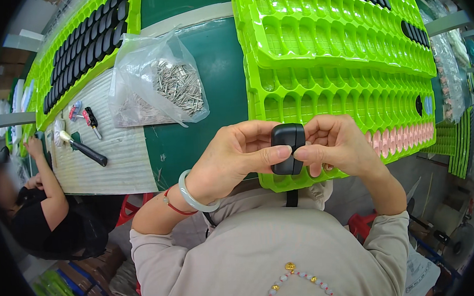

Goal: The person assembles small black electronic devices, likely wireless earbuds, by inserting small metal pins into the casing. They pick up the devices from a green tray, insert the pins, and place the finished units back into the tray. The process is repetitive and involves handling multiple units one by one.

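Note:
A small glossy black case (pixel 287 149) with rounded corners and a seam down its side is held upright in front of my chest. My left hand (pixel 245 150) grips it from the left, thumb across its front. From the other side my right hand (pixel 339 146) pinches its right edge, the thumb tip beside the left thumb. Just beyond lies a bright green moulded tray (pixel 256 92), with pink pieces (pixel 399 139) filling its nearest row. Whether the case contains anything cannot be seen.
A clear plastic bag of metal pins (pixel 179 86) lies left of centre. Beside it are a black-handled mallet (pixel 85 149) and a small screwdriver (pixel 91 121). Black cases (pixel 87 54) fill a green tray at far left. A second person (pixel 51 208) sits at the left.

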Demonstrator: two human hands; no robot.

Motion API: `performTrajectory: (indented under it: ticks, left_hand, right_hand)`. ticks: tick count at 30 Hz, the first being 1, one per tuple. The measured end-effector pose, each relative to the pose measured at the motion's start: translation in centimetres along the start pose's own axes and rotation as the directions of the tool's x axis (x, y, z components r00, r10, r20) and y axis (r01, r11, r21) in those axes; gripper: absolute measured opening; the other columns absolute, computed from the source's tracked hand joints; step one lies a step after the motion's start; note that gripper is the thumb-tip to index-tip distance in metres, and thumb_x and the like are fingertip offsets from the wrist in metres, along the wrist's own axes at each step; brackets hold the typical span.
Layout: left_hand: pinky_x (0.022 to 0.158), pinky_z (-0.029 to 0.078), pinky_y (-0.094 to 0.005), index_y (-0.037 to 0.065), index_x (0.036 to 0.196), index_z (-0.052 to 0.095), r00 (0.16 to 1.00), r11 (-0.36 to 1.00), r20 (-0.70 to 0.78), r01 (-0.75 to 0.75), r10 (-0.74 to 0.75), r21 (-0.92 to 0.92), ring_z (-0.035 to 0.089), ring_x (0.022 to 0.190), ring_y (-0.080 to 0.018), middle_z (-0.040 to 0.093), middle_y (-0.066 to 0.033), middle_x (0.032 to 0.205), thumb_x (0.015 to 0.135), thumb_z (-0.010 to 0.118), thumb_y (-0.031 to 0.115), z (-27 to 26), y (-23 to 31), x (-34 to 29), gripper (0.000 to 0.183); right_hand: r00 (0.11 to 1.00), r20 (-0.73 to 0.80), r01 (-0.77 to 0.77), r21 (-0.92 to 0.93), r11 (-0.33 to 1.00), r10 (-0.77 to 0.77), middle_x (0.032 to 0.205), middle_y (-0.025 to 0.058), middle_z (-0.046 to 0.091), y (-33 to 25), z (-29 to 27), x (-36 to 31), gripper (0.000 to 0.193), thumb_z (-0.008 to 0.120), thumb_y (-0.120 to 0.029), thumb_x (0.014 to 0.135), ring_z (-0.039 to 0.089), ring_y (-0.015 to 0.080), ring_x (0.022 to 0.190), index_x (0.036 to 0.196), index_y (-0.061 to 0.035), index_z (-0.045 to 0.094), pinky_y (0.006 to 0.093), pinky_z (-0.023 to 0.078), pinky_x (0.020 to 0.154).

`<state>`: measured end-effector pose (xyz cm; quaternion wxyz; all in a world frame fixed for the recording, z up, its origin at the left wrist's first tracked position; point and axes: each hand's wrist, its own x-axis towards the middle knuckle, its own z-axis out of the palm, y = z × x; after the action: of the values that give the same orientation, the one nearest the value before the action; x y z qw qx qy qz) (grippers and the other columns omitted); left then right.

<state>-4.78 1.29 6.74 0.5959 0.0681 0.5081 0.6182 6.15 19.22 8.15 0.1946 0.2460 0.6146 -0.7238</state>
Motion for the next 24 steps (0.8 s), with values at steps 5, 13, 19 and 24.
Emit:
performTrajectory:
  ticks: [5,13,19,24]
  left_hand:
    - [0.069,0.046,-0.0208,-0.003,0.111,0.057,0.997,0.996,0.006,-0.071,0.071,0.054,0.058,0.081,-0.0074,0.063,-0.0044,0.097,0.08,0.068,0.014,0.3,0.0,0.3,0.037]
    - [0.076,0.047,-0.0224,-0.004,0.113,0.055,0.99,0.99,0.036,-0.136,0.135,0.034,0.058,0.089,-0.0095,0.062,-0.0053,0.101,0.082,0.066,0.011,0.8,0.1,-0.1,0.036]
    - [0.082,0.05,-0.0312,-0.004,0.116,0.051,0.999,0.998,0.036,-0.038,0.04,-0.046,0.059,0.094,-0.0159,0.061,-0.0094,0.105,0.085,0.057,0.007,0.2,0.4,-0.2,0.033]
    - [0.081,0.051,-0.032,-0.004,0.115,0.052,0.999,0.999,0.049,0.006,-0.004,-0.049,0.06,0.093,-0.017,0.06,-0.0101,0.106,0.086,0.056,0.01,-0.2,0.3,0.1,0.032]
  right_hand:
    - [1.0,-0.002,0.031,0.045,0.999,-0.031,0.075,0.0062,0.065,0.4,-0.3,0.2,0.024,0.071,-0.012,0.076,0.055,0.005,0.057,0.09,0.0026,0.058,0.0178,0.04,0.042]
    - [0.994,0.014,0.105,0.0,0.995,-0.105,0.078,0.0065,0.064,-0.2,-0.3,-0.3,0.023,0.07,-0.009,0.076,0.056,0.0053,0.057,0.091,0.0033,0.058,0.0181,0.041,0.044]
    - [0.998,0.036,0.044,0.072,0.996,-0.046,0.079,0.0073,0.064,-0.6,-0.6,-0.4,0.022,0.069,-0.009,0.077,0.058,0.0081,0.059,0.092,0.0034,0.059,0.0181,0.041,0.045]
    - [0.997,0.058,0.044,0.068,0.997,-0.048,0.079,0.0073,0.064,-0.7,-0.8,-0.5,0.023,0.068,-0.011,0.078,0.06,0.0089,0.062,0.093,0.003,0.059,0.0184,0.042,0.045]
